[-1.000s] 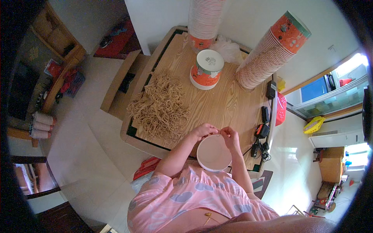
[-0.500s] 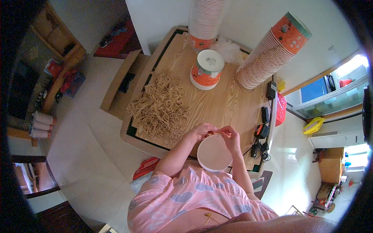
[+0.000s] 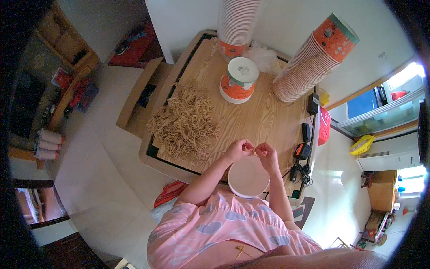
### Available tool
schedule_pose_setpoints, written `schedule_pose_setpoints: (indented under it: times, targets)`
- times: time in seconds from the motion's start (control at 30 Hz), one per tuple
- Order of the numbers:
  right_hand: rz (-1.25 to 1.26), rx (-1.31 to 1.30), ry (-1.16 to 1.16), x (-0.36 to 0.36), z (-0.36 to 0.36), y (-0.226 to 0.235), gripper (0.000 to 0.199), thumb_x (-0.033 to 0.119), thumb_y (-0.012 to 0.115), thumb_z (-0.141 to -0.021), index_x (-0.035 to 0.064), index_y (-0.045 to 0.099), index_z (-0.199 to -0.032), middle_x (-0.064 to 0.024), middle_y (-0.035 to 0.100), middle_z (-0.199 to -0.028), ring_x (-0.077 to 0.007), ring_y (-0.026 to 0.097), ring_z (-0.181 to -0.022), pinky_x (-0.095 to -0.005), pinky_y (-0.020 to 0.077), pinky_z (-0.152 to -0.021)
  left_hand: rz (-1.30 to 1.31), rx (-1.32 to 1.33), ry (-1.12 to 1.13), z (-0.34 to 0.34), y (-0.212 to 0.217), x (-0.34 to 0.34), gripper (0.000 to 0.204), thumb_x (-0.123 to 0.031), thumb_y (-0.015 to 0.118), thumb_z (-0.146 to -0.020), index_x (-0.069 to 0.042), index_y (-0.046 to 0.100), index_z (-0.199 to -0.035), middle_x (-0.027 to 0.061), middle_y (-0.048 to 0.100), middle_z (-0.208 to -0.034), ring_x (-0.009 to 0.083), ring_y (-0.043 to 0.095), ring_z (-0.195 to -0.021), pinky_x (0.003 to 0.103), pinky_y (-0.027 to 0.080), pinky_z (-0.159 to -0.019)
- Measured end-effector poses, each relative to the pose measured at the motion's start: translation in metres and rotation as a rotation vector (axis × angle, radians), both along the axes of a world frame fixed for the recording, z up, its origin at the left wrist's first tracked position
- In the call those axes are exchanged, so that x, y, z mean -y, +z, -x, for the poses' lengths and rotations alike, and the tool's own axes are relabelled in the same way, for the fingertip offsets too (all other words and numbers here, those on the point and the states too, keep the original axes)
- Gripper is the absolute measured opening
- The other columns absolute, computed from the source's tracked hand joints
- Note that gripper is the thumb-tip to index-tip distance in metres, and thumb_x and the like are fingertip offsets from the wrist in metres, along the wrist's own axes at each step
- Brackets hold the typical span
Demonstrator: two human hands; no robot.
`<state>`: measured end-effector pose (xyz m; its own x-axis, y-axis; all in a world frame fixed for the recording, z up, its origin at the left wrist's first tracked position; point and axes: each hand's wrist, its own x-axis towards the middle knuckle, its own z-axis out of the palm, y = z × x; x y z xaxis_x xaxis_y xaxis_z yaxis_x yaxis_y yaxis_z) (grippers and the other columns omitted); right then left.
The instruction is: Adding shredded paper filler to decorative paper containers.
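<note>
A white-lined paper tub (image 3: 248, 181) sits open end up against my front at the table's near edge. Over its far rim my two hands come close together, fingertips almost meeting. My left hand (image 3: 241, 149) is closed in a pinch, and so is my right hand (image 3: 267, 156). A thin strand of tan cord shows faintly between them, its details too small to make out. To the left lies a loose, tangled heap of tan cord (image 3: 186, 123). Past my hands, an orange and green paper tub (image 3: 240, 83) stands upside down on the table.
A tall leaning stack of paper tubs (image 3: 309, 62) stands at the far right, another stack (image 3: 237, 22) at the back. Between them lies a clear plastic bag (image 3: 263, 57). Black adapters and cables (image 3: 303, 152) line the right edge. A cardboard box (image 3: 145, 96) stands left of the table (image 3: 242, 123).
My hands have lifted slightly from the tub's rim, and the left has shifted a little right. The tub has barely moved; the cord heap and stacks look the same.
</note>
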<state>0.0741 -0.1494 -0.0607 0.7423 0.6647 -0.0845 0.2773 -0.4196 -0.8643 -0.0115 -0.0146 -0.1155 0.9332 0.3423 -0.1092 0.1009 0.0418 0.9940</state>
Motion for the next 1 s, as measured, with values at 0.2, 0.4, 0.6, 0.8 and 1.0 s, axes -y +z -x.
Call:
schedule_pose_setpoints:
  times: [0.2, 0.4, 0.6, 0.8, 1.0]
  targets:
    - [0.018, -0.090, 0.001, 0.000, -0.001, -0.010, 0.008, 0.009, 0.060, -0.078, 0.0015, 0.059, -0.079, -0.0039, 0.060, -0.070, -0.0111, 0.054, -0.065, -0.0268, 0.0444, -0.061, 0.029, -0.074, 0.030, 0.005, 0.000, 0.001, 0.014, -0.015, 0.066, -0.073, -0.002, 0.064, -0.076, 0.0036, 0.063, -0.068, 0.0087, 0.057, -0.062, 0.025, 0.047, -0.058]
    - [-0.095, -0.160, -0.068, 0.002, 0.001, -0.010, 0.010, 0.011, 0.057, -0.081, 0.0023, 0.061, -0.084, -0.0004, 0.060, -0.072, -0.0083, 0.053, -0.065, -0.0225, 0.0421, -0.060, 0.166, -0.142, 0.056, 0.008, 0.014, -0.001, 0.014, -0.015, 0.064, -0.076, -0.001, 0.064, -0.076, 0.0021, 0.062, -0.068, 0.0075, 0.056, -0.061, 0.023, 0.046, -0.056]
    - [0.051, -0.127, 0.000, 0.004, 0.007, 0.000, 0.010, 0.013, 0.060, -0.080, 0.0033, 0.062, -0.080, 0.0005, 0.059, -0.068, -0.0061, 0.051, -0.064, -0.0218, 0.0404, -0.057, 0.248, -0.112, 0.079, 0.007, 0.010, 0.000, 0.013, -0.014, 0.063, -0.076, -0.002, 0.064, -0.076, 0.0013, 0.061, -0.067, 0.0062, 0.054, -0.060, 0.023, 0.045, -0.055]
    - [0.072, -0.162, 0.007, 0.000, 0.009, 0.005, 0.009, 0.012, 0.063, -0.077, 0.0030, 0.062, -0.078, 0.0014, 0.058, -0.066, -0.0052, 0.050, -0.062, -0.0214, 0.0405, -0.057, 0.249, -0.157, 0.037, 0.008, 0.012, -0.001, 0.012, -0.016, 0.065, -0.075, -0.005, 0.063, -0.079, 0.0006, 0.061, -0.072, 0.0092, 0.055, -0.065, 0.025, 0.045, -0.061]
    - [0.043, -0.106, 0.001, 0.002, 0.005, -0.010, 0.006, 0.009, 0.063, -0.077, 0.0031, 0.062, -0.078, 0.0012, 0.058, -0.065, -0.0055, 0.050, -0.061, -0.0213, 0.0408, -0.055, 0.399, -0.178, 0.047, 0.007, 0.007, -0.001, 0.012, -0.014, 0.065, -0.076, -0.004, 0.063, -0.080, 0.0011, 0.061, -0.072, 0.0097, 0.055, -0.064, 0.025, 0.045, -0.060]
